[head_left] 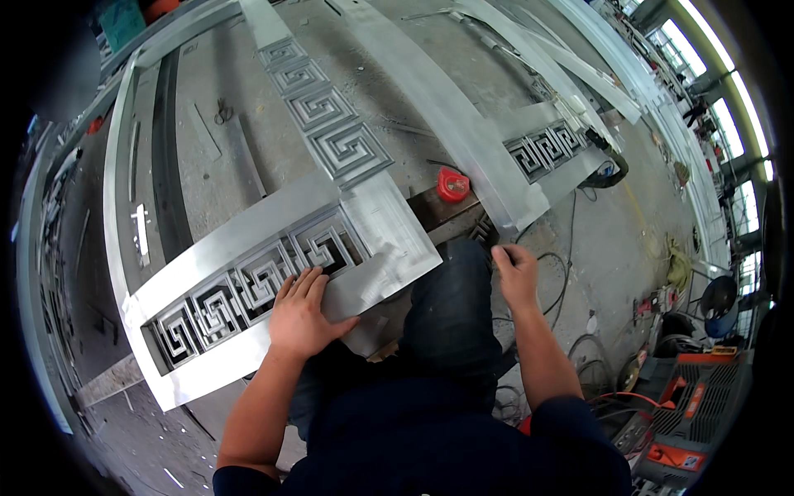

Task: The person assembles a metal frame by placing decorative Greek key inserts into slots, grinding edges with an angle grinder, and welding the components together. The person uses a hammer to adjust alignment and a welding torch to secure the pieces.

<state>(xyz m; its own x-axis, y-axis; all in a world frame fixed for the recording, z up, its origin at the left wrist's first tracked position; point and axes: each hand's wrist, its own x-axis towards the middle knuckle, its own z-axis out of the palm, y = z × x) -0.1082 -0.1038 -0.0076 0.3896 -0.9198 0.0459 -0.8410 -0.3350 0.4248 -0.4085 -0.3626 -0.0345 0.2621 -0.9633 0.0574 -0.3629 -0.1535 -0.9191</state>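
Note:
A silvery metal frame [213, 364] lies in front of me, with a row of square-spiral fretwork pieces [258, 283] set in its near opening. My left hand [303, 312] rests on the near rail, fingers stretched over the edge of the fretwork and thumb apart. More spiral pieces [320, 109] run up the adjoining bar, away from me. Over my right knee, my right hand [516, 273] is held up with thumb and fingers pressed together. Whatever it may pinch is too small to make out. A red tape measure [452, 185] sits just beyond that knee.
Another metal frame with fretwork [546, 150] lies to the right, a dark-handled tool [608, 157] at its end. Cables [566, 277] curl over the concrete floor. An orange and grey machine [691, 405] stands at the lower right. Long metal profiles [608, 50] lie farther back.

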